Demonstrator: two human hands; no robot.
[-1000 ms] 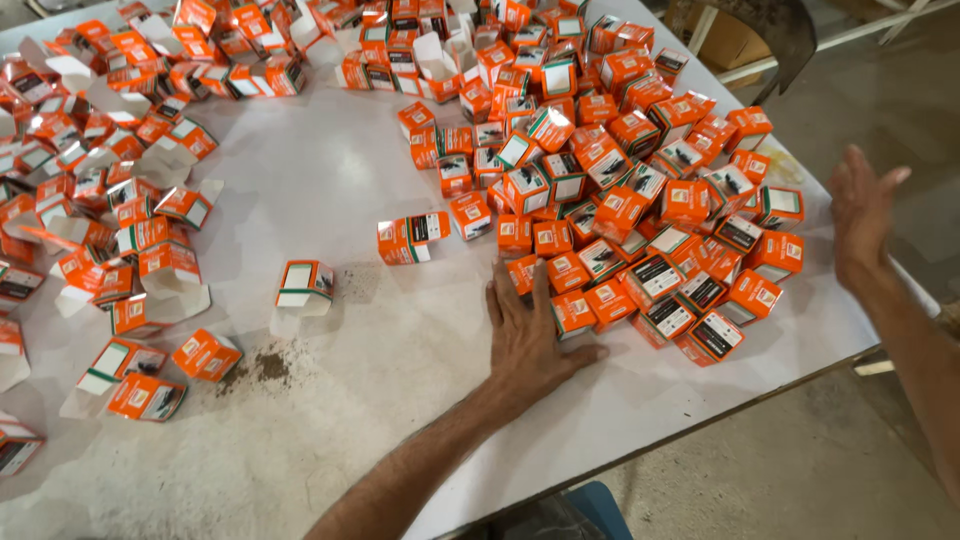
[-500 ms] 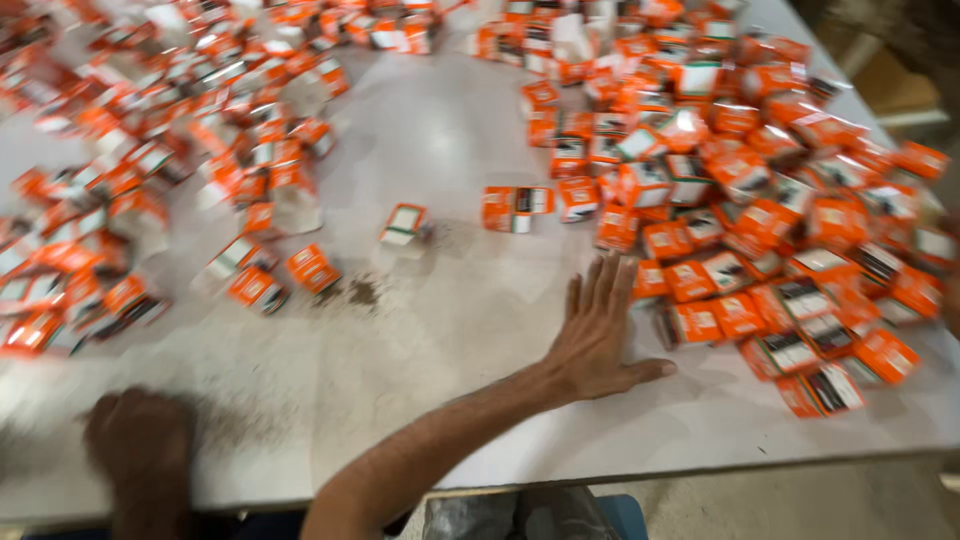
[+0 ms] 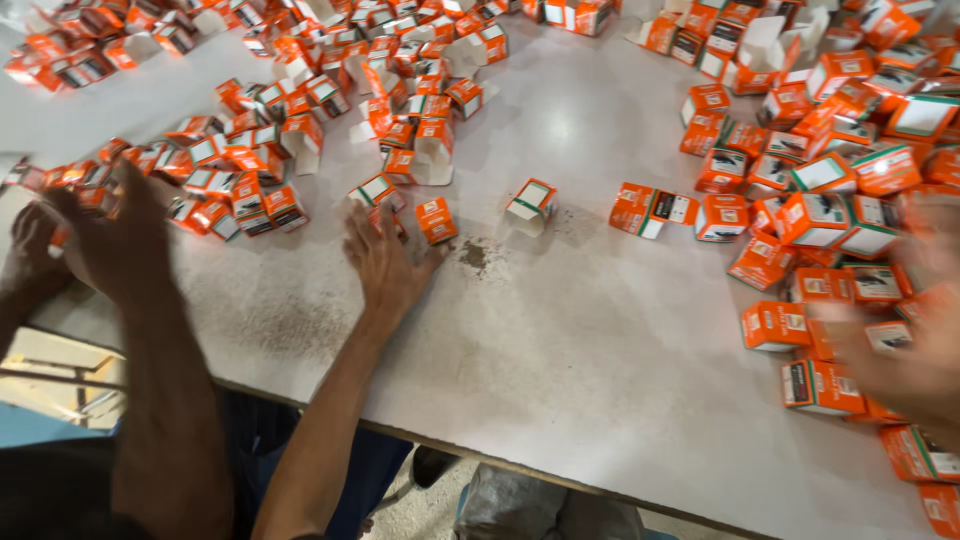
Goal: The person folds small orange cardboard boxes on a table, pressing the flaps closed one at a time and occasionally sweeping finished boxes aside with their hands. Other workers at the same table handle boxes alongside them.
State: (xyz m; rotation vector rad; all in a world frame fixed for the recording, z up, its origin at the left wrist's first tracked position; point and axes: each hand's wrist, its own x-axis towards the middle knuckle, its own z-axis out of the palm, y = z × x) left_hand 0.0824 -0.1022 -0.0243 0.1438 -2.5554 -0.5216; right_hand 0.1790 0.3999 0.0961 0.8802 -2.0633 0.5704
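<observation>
Head camera, close above, facing down onto table [image 3: 560, 330]

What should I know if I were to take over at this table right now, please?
Left hand: open, flat on the table, fingertips by a loose box.
Right hand: blurred over the right heap; grip unclear.
Boxes: orange, in the left heap and the right heap, with a few strays between. A co-worker's hand is at the left heap.
Done: nothing looks stacked or sorted.
Left: every box lies loose.
</observation>
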